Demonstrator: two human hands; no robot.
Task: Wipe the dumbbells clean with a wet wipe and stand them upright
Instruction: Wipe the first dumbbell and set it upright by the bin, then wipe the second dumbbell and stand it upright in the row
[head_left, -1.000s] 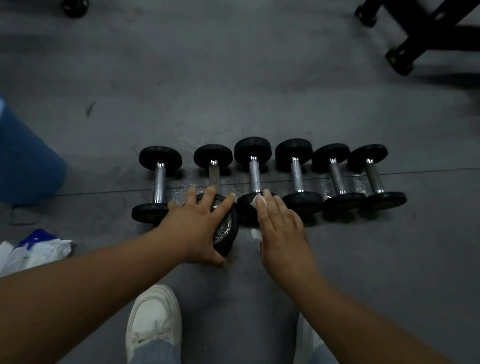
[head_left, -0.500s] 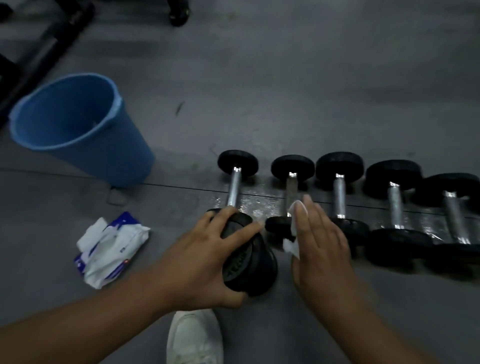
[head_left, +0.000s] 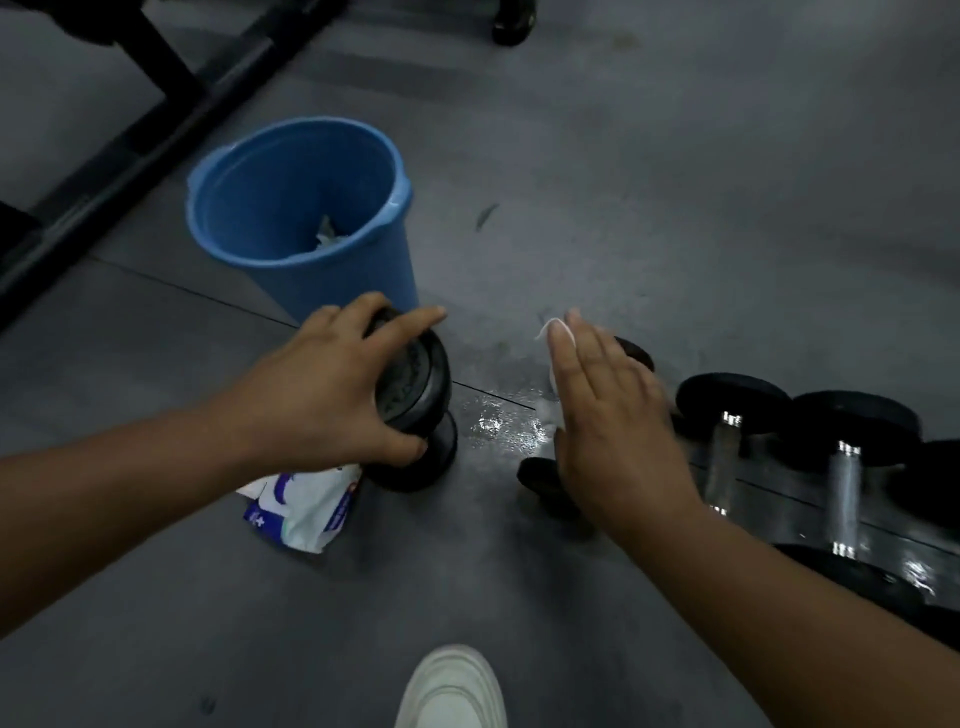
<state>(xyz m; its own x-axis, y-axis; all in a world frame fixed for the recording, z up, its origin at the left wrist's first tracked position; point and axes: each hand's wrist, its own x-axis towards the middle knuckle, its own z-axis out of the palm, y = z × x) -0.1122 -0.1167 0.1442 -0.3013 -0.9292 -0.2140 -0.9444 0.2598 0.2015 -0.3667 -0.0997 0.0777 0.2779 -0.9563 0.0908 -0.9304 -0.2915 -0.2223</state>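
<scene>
1. As the scene is viewed from above, a blue bucket (head_left: 337, 291) is seen standing on a grey floor (head_left: 727, 208), with a crumpled scrap (head_left: 327, 236) lying inside it.
2. Just in front of the bucket, a dumbbell (head_left: 415, 400) is stood on end, one black head on the floor and the other uppermost.
3. Its upper head is gripped by the left hand (head_left: 322, 384), whose fingers are spread and curled over the rim, with the thumb hooked round the near edge.
4. To the right of the bucket, the right hand (head_left: 608, 415) is held flat, palm down, with its fingers straight and pressed together.
5. A white wet wipe (head_left: 553, 332) is held under those fingers, and its edges show past the fingertips and along the thumb side.
6. Beneath that hand a second dumbbell (head_left: 540, 478) is laid on its side, mostly hidden; whether it is touched cannot be told.
7. Further right of the bucket, more dumbbells (head_left: 727, 400) are laid side by side, blurred.
8. A wet sheen (head_left: 498, 426) is shown on the floor between the two hands.
9. A white-and-blue pack of wipes (head_left: 306, 509) is laid just beside the standing dumbbell's base, partly covered by the left hand.
10. Behind and left of the bucket a black metal frame (head_left: 156, 104) is seen, and a white shoe (head_left: 452, 686) is shown at the bottom edge.
</scene>
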